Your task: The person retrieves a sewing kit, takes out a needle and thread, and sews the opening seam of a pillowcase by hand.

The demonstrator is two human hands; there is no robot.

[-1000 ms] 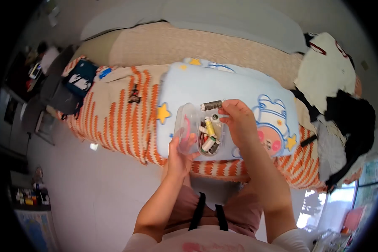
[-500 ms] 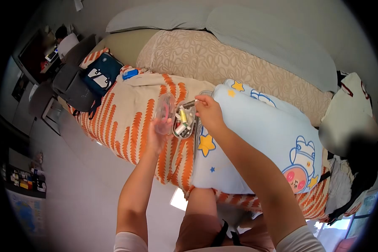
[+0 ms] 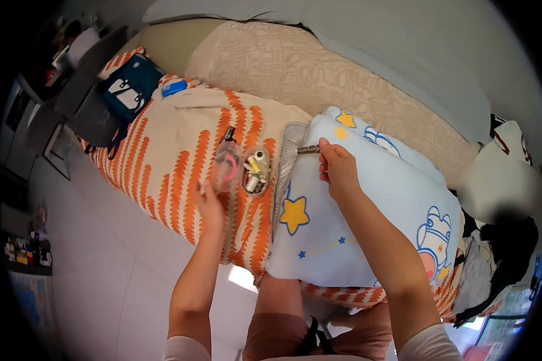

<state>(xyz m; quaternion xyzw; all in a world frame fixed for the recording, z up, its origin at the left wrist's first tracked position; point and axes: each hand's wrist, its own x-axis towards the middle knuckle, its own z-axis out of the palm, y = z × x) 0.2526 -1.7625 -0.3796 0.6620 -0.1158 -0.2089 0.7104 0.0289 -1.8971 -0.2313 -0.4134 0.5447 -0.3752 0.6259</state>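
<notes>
My right hand [image 3: 338, 167] pinches one end of a dark thread spool [image 3: 308, 150] above the left edge of the folded light-blue blanket [image 3: 367, 204]. The open oval case [image 3: 257, 192] lies on the orange-and-cream striped cover [image 3: 183, 180]. Several spools, among them a yellow one [image 3: 256, 166], fill its right half. Its clear lid [image 3: 227, 171], with something pink inside, lies folded out to the left. My left hand [image 3: 209, 204] is just below the lid, fingers apart, with nothing in it.
A teal bag [image 3: 132, 87], a grey backpack [image 3: 87, 111] and a blue packet [image 3: 174, 88] sit at the far left. A small dark item [image 3: 229, 133] lies above the lid. Clothes [image 3: 512, 253] are piled at the right. A person [image 3: 83, 43] sits at the upper left.
My left hand has let go of the case, which now rests on the striped cover. My right hand has moved right, away from the case, with the dark spool.
</notes>
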